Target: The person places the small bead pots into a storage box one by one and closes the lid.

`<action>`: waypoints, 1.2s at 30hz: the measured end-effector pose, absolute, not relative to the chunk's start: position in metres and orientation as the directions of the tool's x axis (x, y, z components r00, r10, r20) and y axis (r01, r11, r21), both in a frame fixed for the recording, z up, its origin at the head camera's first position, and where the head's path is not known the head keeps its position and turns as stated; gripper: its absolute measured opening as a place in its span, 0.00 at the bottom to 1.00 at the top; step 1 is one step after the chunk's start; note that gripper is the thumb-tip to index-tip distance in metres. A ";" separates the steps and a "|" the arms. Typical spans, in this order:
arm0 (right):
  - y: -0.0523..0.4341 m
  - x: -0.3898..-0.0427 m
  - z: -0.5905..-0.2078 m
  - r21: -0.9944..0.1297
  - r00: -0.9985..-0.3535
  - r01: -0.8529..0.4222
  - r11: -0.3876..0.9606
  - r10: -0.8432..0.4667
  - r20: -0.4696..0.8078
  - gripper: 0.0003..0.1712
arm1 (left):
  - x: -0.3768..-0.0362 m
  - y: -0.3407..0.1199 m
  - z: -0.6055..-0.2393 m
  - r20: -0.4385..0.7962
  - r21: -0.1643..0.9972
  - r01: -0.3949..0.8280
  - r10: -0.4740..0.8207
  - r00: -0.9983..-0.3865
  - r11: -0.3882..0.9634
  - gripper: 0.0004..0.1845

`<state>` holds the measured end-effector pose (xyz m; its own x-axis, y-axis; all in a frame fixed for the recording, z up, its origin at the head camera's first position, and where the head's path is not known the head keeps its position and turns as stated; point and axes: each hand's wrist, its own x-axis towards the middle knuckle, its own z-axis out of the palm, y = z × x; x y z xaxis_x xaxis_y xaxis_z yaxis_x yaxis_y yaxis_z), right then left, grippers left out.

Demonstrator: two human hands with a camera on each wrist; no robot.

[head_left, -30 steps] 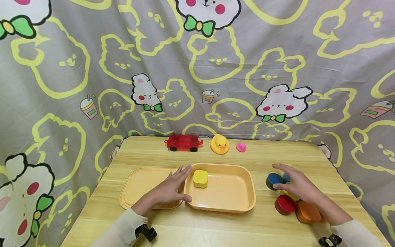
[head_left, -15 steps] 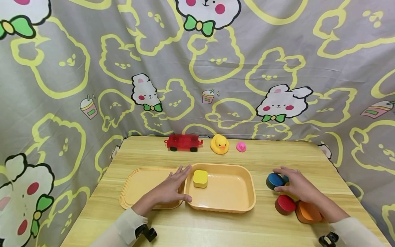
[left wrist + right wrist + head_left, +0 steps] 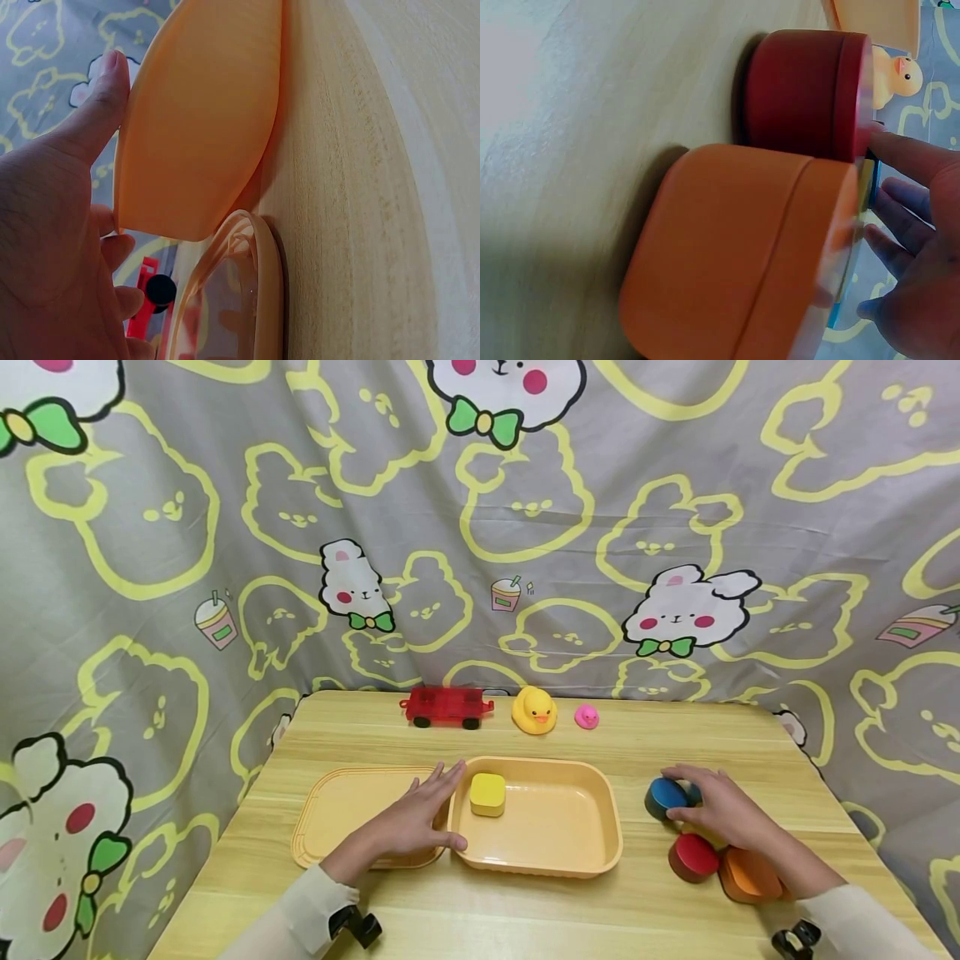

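My left hand [image 3: 416,814] rests against the left end of a peach plastic box [image 3: 611,814]. Its fingers are spread fairly straight, and the thumb touches the rim. Inside the box, at the left, sits a yellow rounded block [image 3: 487,795]. On the right, my right hand [image 3: 723,810] pinches a round blue block [image 3: 664,798] between thumb and fingers. Just nearer lie a red round block [image 3: 693,857] and an orange rounded block [image 3: 750,875], both large in the right wrist view. Other blue and yellow pieces are partly hidden under the right hand.
The box's flat peach lid [image 3: 352,806] lies left of it, partly under the left forearm. Along the back edge stand a red toy wagon [image 3: 447,706], a yellow duck [image 3: 534,710] and a small pink duck [image 3: 587,717]. A patterned curtain [image 3: 540,643] hangs behind the table.
My right hand has lowered and closed in on the round blue block, which has shifted very slightly left and away. My left hand and the box have stayed in place.
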<state>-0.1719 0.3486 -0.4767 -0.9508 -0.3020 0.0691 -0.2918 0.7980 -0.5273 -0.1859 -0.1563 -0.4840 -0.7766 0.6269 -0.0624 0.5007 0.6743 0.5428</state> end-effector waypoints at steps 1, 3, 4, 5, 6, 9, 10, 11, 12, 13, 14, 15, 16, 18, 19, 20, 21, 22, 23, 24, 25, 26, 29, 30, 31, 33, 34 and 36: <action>0.348 -0.172 -0.476 -0.526 -0.950 -0.296 0.797 -0.305 0.072 0.37 | -0.186 -0.156 -0.484 -0.062 0.543 0.502 0.628 -0.776 0.674 0.62; 0.347 -0.173 -0.474 -0.525 -0.949 -0.298 0.797 -0.306 0.074 0.36 | -0.186 -0.156 -0.484 -0.062 0.543 0.503 0.630 -0.774 0.672 0.62; 0.347 -0.174 -0.473 -0.524 -0.948 -0.300 0.797 -0.309 0.075 0.37 | -0.186 -0.156 -0.484 -0.061 0.543 0.504 0.631 -0.774 0.671 0.62; 0.346 -0.174 -0.472 -0.524 -0.948 -0.302 0.796 -0.310 0.074 0.37 | -0.186 -0.156 -0.484 -0.060 0.543 0.505 0.631 -0.773 0.671 0.62; 0.345 -0.174 -0.470 -0.522 -0.947 -0.303 0.797 -0.312 0.073 0.37 | -0.186 -0.156 -0.484 -0.061 0.542 0.505 0.631 -0.773 0.671 0.62; 0.341 -0.173 -0.466 -0.518 -0.948 -0.300 0.801 -0.309 0.072 0.38 | -0.186 -0.157 -0.484 -0.062 0.542 0.503 0.629 -0.775 0.673 0.62; 0.340 -0.173 -0.464 -0.514 -0.949 -0.300 0.803 -0.308 0.072 0.38 | -0.185 -0.157 -0.484 -0.063 0.541 0.502 0.628 -0.776 0.674 0.61; 0.338 -0.173 -0.462 -0.512 -0.949 -0.301 0.805 -0.308 0.074 0.38 | -0.185 -0.157 -0.484 -0.064 0.541 0.501 0.627 -0.776 0.676 0.61; 0.337 -0.172 -0.461 -0.509 -0.949 -0.301 0.806 -0.308 0.074 0.38 | -0.185 -0.157 -0.484 -0.065 0.540 0.500 0.626 -0.777 0.677 0.61; 0.335 -0.172 -0.459 -0.507 -0.948 -0.303 0.807 -0.308 0.076 0.38 | -0.185 -0.157 -0.484 -0.065 0.541 0.499 0.626 -0.777 0.677 0.61; 0.334 -0.172 -0.457 -0.503 -0.948 -0.306 0.808 -0.309 0.080 0.38 | -0.185 -0.157 -0.484 -0.066 0.541 0.499 0.625 -0.778 0.678 0.61; 0.332 -0.172 -0.455 -0.498 -0.946 -0.311 0.810 -0.312 0.084 0.38 | -0.185 -0.157 -0.484 -0.067 0.540 0.498 0.624 -0.778 0.679 0.61; 0.330 -0.172 -0.453 -0.494 -0.945 -0.317 0.810 -0.316 0.087 0.38 | -0.185 -0.157 -0.484 -0.067 0.540 0.498 0.624 -0.779 0.679 0.61; 0.327 -0.173 -0.450 -0.489 -0.940 -0.331 0.807 -0.327 0.097 0.38 | -0.185 -0.157 -0.484 -0.065 0.540 0.498 0.624 -0.779 0.678 0.61; 0.325 -0.173 -0.448 -0.487 -0.938 -0.338 0.806 -0.331 0.102 0.38 | -0.185 -0.157 -0.484 -0.065 0.541 0.498 0.624 -0.779 0.678 0.61; 0.323 -0.174 -0.447 -0.485 -0.936 -0.343 0.804 -0.334 0.107 0.38 | -0.185 -0.157 -0.484 -0.065 0.541 0.498 0.624 -0.779 0.677 0.61; 0.321 -0.174 -0.445 -0.485 -0.935 -0.348 0.803 -0.338 0.111 0.38 | -0.185 -0.157 -0.484 -0.064 0.541 0.499 0.624 -0.778 0.677 0.61; 0.319 -0.174 -0.444 -0.485 -0.933 -0.351 0.801 -0.340 0.113 0.39 | -0.185 -0.157 -0.484 -0.063 0.541 0.499 0.625 -0.778 0.677 0.61; 0.317 -0.174 -0.442 -0.484 -0.932 -0.354 0.800 -0.343 0.116 0.39 | -0.186 -0.157 -0.484 -0.062 0.541 0.500 0.625 -0.778 0.676 0.62; 0.314 -0.174 -0.440 -0.482 -0.932 -0.357 0.800 -0.343 0.119 0.39 | -0.186 -0.157 -0.484 -0.061 0.541 0.502 0.626 -0.777 0.675 0.62; 0.312 -0.174 -0.438 -0.482 -0.930 -0.361 0.798 -0.347 0.122 0.39 | -0.186 -0.157 -0.484 -0.061 0.540 0.502 0.627 -0.777 0.675 0.62; 0.309 -0.175 -0.436 -0.482 -0.928 -0.365 0.797 -0.351 0.123 0.39 | -0.186 -0.157 -0.484 -0.060 0.540 0.504 0.628 -0.776 0.674 0.62; 0.300 -0.175 -0.430 -0.480 -0.922 -0.381 0.790 -0.366 0.129 0.39 | -0.186 -0.157 -0.485 -0.058 0.540 0.507 0.631 -0.774 0.672 0.62; 0.297 -0.175 -0.428 -0.481 -0.918 -0.388 0.786 -0.373 0.131 0.39 | -0.186 -0.157 -0.485 -0.057 0.540 0.507 0.631 -0.774 0.671 0.62; 0.294 -0.175 -0.426 -0.481 -0.915 -0.396 0.782 -0.382 0.132 0.39 | -0.186 -0.157 -0.485 -0.057 0.540 0.508 0.631 -0.774 0.671 0.62; 0.288 -0.176 -0.424 -0.480 -0.908 -0.410 0.775 -0.395 0.138 0.38 | -0.186 -0.157 -0.485 -0.057 0.542 0.507 0.631 -0.774 0.671 0.62; 0.285 -0.176 -0.424 -0.479 -0.904 -0.420 0.771 -0.404 0.143 0.38 | -0.186 -0.157 -0.485 -0.057 0.542 0.507 0.631 -0.774 0.671 0.62; 0.279 -0.177 -0.423 -0.476 -0.894 -0.441 0.761 -0.422 0.153 0.38 | -0.186 -0.157 -0.485 -0.057 0.543 0.506 0.631 -0.774 0.670 0.62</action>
